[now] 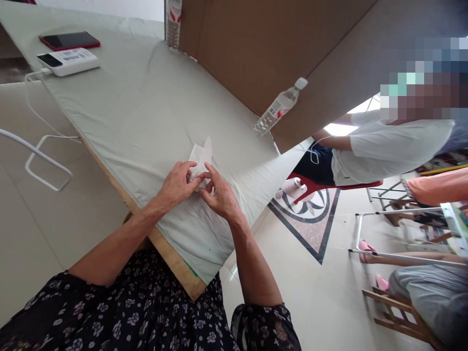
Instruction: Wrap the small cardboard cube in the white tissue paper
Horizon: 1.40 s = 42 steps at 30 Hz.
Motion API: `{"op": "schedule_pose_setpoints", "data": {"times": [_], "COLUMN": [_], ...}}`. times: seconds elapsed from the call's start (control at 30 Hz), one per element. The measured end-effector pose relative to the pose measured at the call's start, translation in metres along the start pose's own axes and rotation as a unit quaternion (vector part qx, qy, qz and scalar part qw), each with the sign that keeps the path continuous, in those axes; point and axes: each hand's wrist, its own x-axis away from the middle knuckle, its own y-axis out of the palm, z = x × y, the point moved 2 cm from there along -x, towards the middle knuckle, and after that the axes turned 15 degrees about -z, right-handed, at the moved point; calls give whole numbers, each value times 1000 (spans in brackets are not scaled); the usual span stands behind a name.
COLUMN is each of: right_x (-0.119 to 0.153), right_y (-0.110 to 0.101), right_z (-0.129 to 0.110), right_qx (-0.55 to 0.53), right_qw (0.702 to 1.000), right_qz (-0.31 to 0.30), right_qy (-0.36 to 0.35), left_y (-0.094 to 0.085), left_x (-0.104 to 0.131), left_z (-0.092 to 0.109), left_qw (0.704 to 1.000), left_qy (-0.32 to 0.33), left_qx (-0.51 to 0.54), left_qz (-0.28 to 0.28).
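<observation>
A crumpled piece of thin white paper, like a tissue [202, 155], stands up in loose points just above the covered table. My left hand [178, 183] closes on its left side, with thumb and fingers bent around the lower part. From the right, my right hand [220, 194] pinches the same tissue with curled fingers. Both sets of fingertips nearly meet at its lower edge. The underside of the tissue is hidden behind my fingers.
The table has a pale green cloth [139, 97]. Toward the back left lie a phone [71, 40] and a white device [69, 61] with a cable. A plastic bottle [280, 108] and another bottle [173, 27] stand beside a large brown board [237, 53]. A person [387, 146] sits at right.
</observation>
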Motion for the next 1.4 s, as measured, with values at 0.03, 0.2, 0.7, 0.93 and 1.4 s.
{"op": "schedule_pose_setpoints", "data": {"times": [0.03, 0.2, 0.7, 0.93, 1.4], "right_x": [0, -8, -39, -85, -94], "right_y": [-2, -16, -23, -20, -7], "right_z": [1, 14, 53, 55, 49], "right_qx": [-15, -49, -201, -318, -370], "right_qw": [1000, 997, 957, 929, 922], "right_qz": [-5, 65, 116, 66, 106], "right_qy": [-6, -4, 176, 178, 37], "left_y": [1, 5, 15, 15, 7], "left_x": [-1, 0, 2, 3, 0], "left_z": [-1, -2, -5, -4, -3], "left_qw": [1000, 1000, 993, 991, 996], "left_qy": [3, 26, 42, 50, 21], "left_qx": [0, -14, -114, -119, -79], "left_qz": [2, 1, 14, 18, -20]}}
